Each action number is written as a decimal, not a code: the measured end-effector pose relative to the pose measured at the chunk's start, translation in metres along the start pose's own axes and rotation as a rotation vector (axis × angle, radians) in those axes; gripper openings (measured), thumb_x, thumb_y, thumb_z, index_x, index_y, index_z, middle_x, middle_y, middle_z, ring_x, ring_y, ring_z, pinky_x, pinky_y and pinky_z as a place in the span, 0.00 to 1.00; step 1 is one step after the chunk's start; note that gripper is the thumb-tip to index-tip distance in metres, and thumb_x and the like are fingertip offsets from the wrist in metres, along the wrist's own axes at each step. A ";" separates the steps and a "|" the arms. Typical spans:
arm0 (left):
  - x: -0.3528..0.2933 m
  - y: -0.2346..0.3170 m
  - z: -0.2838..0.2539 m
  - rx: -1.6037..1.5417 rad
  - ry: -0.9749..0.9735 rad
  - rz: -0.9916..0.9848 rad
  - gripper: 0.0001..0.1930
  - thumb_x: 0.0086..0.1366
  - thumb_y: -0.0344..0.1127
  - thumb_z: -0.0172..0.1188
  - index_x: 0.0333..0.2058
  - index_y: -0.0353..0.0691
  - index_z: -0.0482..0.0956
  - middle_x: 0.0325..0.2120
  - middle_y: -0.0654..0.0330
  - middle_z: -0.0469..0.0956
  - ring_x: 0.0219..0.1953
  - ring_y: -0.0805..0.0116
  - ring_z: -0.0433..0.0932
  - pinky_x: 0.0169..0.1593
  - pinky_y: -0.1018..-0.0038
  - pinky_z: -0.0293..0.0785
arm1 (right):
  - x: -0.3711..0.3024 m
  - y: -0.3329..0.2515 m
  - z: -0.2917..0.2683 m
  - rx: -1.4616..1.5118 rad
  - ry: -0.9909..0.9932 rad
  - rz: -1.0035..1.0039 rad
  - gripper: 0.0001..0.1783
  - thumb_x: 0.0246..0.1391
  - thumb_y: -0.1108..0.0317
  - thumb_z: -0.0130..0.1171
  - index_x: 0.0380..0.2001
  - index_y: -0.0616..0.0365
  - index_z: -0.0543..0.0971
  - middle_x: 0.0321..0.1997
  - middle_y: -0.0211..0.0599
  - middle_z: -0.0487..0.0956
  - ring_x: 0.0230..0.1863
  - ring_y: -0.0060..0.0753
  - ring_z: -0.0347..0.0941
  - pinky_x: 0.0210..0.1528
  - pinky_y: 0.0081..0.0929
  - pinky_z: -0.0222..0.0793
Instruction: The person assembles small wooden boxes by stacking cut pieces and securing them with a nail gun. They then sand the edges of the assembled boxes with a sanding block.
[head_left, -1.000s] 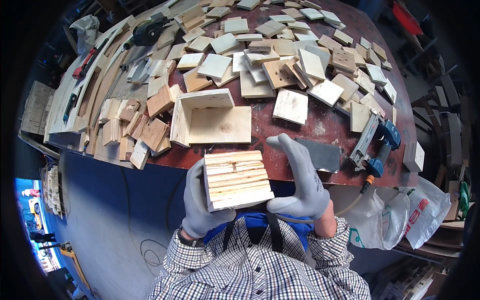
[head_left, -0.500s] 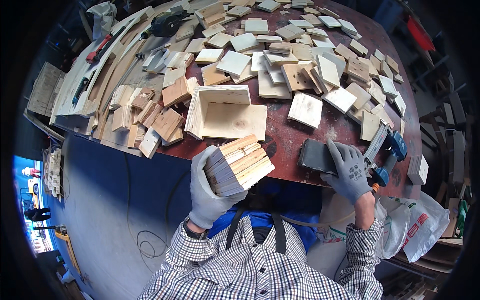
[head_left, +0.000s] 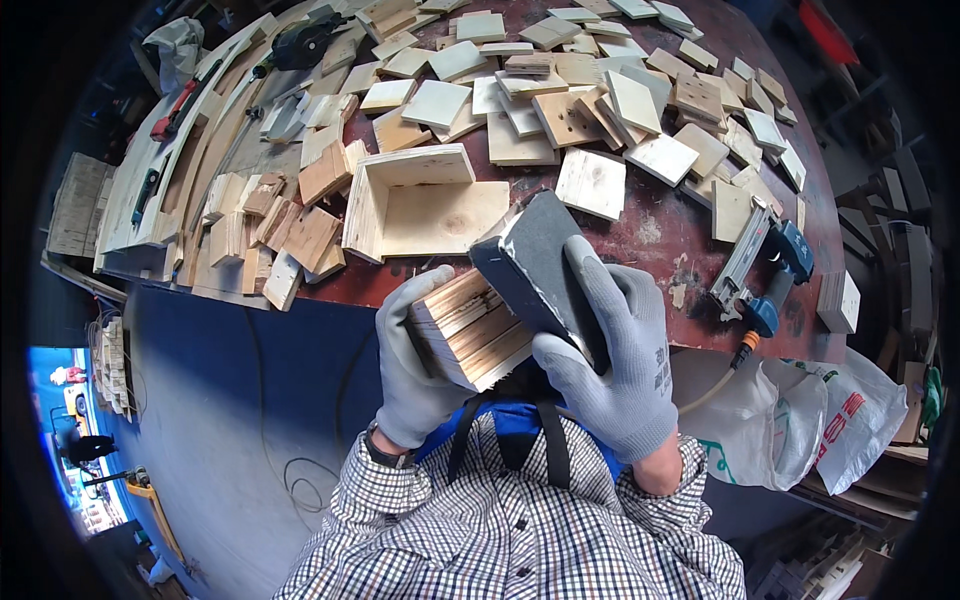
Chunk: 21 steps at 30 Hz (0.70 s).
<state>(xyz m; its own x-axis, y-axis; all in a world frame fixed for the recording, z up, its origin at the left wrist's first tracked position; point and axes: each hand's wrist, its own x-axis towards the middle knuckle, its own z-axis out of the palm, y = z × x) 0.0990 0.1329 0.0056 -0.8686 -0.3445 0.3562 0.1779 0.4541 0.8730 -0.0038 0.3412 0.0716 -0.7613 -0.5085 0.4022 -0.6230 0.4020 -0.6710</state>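
My gloved left hand (head_left: 412,360) is wrapped round a stack of plywood pieces (head_left: 468,332), held tilted in front of the table's near edge, its layered edges facing up. In my gloved right hand (head_left: 622,360) is a dark, block-shaped sanding block (head_left: 540,268), gripped between thumb and fingers. It leans over the upper right of the stack and partly covers it; whether the two touch I cannot tell. Just beyond them on the table lies an open three-sided wooden box piece (head_left: 432,215).
Many small wooden boards (head_left: 590,184) lie scattered over the dark red table (head_left: 650,270). A blue nail gun (head_left: 775,265) with its hose rests at the right. Offcuts (head_left: 285,230) and long planks (head_left: 150,205) are at the left. Plastic bags (head_left: 800,420) hang below the right edge.
My right hand has lifted the sanding block off the table and brought it left, over the plywood stack. The stack in my left hand has tipped slightly. The view has shifted a little.
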 end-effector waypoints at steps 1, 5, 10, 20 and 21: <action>0.001 0.004 0.002 -0.026 0.003 -0.014 0.53 0.45 0.33 0.87 0.66 0.36 0.61 0.62 0.51 0.70 0.64 0.57 0.74 0.69 0.64 0.70 | 0.000 -0.004 -0.001 -0.038 -0.018 0.012 0.43 0.53 0.49 0.73 0.69 0.52 0.75 0.51 0.53 0.76 0.50 0.53 0.72 0.55 0.47 0.65; 0.007 0.001 0.006 -0.016 0.039 -0.047 0.53 0.47 0.33 0.87 0.66 0.36 0.58 0.63 0.50 0.69 0.65 0.60 0.73 0.70 0.63 0.70 | -0.006 -0.030 0.009 -0.138 -0.116 -0.035 0.42 0.51 0.46 0.73 0.68 0.45 0.77 0.51 0.49 0.74 0.49 0.49 0.70 0.54 0.47 0.61; 0.002 0.003 -0.001 -0.198 0.054 -0.181 0.50 0.45 0.21 0.79 0.66 0.38 0.59 0.63 0.52 0.68 0.65 0.60 0.71 0.70 0.62 0.69 | 0.004 0.003 0.030 -0.242 0.004 0.026 0.39 0.53 0.44 0.71 0.67 0.43 0.78 0.46 0.45 0.75 0.45 0.48 0.71 0.49 0.47 0.63; -0.006 -0.003 -0.015 -0.858 0.079 -0.667 0.53 0.34 0.15 0.58 0.68 0.36 0.60 0.59 0.57 0.73 0.63 0.62 0.74 0.69 0.63 0.70 | 0.007 0.014 0.003 0.013 0.014 0.157 0.40 0.56 0.55 0.72 0.69 0.60 0.74 0.49 0.48 0.79 0.51 0.47 0.74 0.58 0.42 0.66; -0.004 -0.001 -0.013 -0.809 0.061 -0.628 0.53 0.34 0.15 0.59 0.68 0.36 0.60 0.60 0.57 0.73 0.63 0.62 0.74 0.69 0.62 0.69 | 0.005 0.019 0.008 0.031 0.045 0.121 0.39 0.55 0.54 0.72 0.68 0.59 0.75 0.49 0.49 0.79 0.50 0.48 0.74 0.56 0.43 0.67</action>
<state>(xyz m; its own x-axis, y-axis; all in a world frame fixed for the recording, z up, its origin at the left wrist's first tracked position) 0.1088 0.1231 0.0081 -0.8914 -0.3806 -0.2462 -0.0226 -0.5051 0.8628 -0.0175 0.3405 0.0561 -0.8381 -0.4229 0.3446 -0.5211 0.4338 -0.7350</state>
